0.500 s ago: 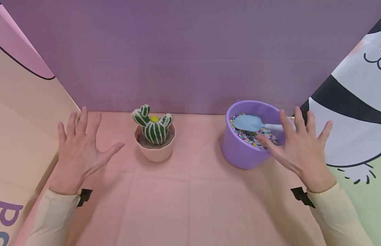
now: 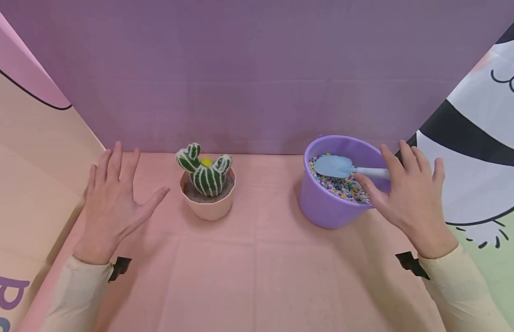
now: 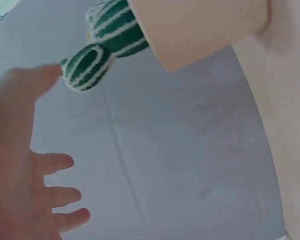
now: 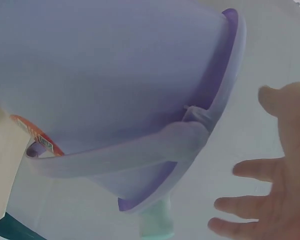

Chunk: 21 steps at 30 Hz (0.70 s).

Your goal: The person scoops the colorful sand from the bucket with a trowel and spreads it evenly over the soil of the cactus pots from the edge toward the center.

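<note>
To the left, a green-and-white cactus (image 2: 209, 180) with a yellow top stands in a peach pot (image 2: 210, 210). My left hand (image 2: 111, 198) hovers left of it with spread fingers, holding nothing; the left wrist view shows the thumb (image 3: 42, 80) overlapping one cactus arm. At the right stands a purple bucket (image 2: 327, 214) of small multicoloured beads (image 2: 344, 188). On the beads lies a trowel with a light blue blade (image 2: 333, 166) and a pale handle (image 2: 370, 172) pointing right. My right hand (image 2: 416, 203) is over the bucket's right side near that handle, fingers apart and slightly bent, gripping nothing.
Pink cloth (image 2: 257, 267) covers the table. A purple backdrop (image 2: 257, 78) rises behind it, with printed panels at both sides, a panda on the right one (image 2: 485, 184). The bucket's handle (image 4: 115, 152) hangs on its side in the right wrist view.
My right hand has shifted slightly right, its fingers drawing a little closer together and bending more. The left hand has moved slightly right toward the pot. Trowel and bucket stay put.
</note>
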Motion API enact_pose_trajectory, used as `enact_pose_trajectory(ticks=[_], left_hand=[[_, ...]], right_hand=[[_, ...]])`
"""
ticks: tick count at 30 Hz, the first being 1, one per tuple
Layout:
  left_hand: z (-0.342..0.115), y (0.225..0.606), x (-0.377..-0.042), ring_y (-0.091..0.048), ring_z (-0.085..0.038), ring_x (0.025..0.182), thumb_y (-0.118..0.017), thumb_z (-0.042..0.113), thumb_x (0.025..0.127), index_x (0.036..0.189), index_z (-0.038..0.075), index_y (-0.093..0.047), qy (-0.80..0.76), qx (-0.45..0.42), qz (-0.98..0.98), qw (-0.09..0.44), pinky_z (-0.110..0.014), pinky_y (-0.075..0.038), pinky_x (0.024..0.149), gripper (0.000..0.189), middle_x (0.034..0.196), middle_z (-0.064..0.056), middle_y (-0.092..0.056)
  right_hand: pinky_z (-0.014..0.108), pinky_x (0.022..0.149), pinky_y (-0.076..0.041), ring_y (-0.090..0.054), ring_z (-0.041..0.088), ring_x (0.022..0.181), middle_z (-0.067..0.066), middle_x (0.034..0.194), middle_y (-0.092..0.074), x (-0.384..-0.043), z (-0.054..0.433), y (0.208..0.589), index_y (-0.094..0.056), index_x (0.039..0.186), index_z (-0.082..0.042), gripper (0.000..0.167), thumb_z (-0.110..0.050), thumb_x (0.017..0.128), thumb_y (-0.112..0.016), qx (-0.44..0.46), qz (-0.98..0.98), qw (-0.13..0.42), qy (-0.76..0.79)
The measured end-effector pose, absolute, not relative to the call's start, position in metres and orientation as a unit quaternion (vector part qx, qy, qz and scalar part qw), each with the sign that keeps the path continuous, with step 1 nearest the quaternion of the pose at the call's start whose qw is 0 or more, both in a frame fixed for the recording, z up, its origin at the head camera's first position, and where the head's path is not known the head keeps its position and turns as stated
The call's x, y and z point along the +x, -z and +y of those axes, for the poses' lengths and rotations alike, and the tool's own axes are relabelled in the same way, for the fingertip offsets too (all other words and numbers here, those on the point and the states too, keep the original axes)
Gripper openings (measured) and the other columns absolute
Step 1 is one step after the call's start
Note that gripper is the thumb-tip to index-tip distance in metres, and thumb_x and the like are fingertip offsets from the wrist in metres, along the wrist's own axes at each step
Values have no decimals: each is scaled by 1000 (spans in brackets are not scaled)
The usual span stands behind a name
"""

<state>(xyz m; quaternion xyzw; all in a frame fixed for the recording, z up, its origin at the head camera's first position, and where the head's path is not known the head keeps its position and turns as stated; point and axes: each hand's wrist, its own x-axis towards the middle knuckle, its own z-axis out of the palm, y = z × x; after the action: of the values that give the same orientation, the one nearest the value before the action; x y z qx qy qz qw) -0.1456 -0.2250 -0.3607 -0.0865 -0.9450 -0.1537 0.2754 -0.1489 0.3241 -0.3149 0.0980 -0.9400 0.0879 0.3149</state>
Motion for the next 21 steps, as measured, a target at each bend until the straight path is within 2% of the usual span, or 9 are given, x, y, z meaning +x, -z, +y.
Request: enact_pose_trajectory(ticks=[5, 9, 12, 17, 21], left_hand=[[-212, 362, -150, -39, -54, 150, -67, 54, 88, 154, 1, -50, 209, -120, -899, 366, -72, -31, 120, 87, 166, -30, -40], [-200, 360, -153, -51, -53, 139, -73, 44, 86, 145, 2, -59, 259, -132, -861, 417, -70, -41, 112, 74, 158, -26, -52], [-191, 356, -154, -56, -50, 133, -77, 37, 84, 141, 3, -63, 303, -138, -839, 430, -68, -44, 107, 67, 154, -22, -57], [-174, 350, -156, -59, -45, 135, -79, 30, 85, 137, 2, -67, 364, -156, -813, 427, -62, -46, 112, 60, 150, -20, -61], [-161, 349, -156, -60, -42, 136, -78, 28, 86, 136, 2, -68, 392, -163, -801, 422, -59, -48, 111, 57, 149, -18, -63]], right_hand=[[75, 105, -36, -52, 59, 132, 30, 150, -57, -150, 323, 313, -62, 143, -2, 73, -48, 87, -72, 122, -922, 344, -126], [73, 107, -41, -57, 57, 129, 27, 146, -64, -151, 322, 312, -66, 141, -2, 66, -40, 88, -77, 127, -911, 356, -163], [71, 106, -44, -60, 55, 127, 23, 143, -68, -151, 322, 310, -68, 140, -4, 61, -35, 89, -79, 124, -904, 358, -195], [67, 103, -46, -61, 53, 124, 20, 139, -71, -150, 323, 309, -70, 138, -5, 56, -30, 89, -80, 116, -894, 365, -232], [56, 98, -46, -63, 51, 121, 23, 133, -73, -149, 324, 310, -71, 137, -5, 54, -27, 89, -80, 110, -891, 368, -241]])
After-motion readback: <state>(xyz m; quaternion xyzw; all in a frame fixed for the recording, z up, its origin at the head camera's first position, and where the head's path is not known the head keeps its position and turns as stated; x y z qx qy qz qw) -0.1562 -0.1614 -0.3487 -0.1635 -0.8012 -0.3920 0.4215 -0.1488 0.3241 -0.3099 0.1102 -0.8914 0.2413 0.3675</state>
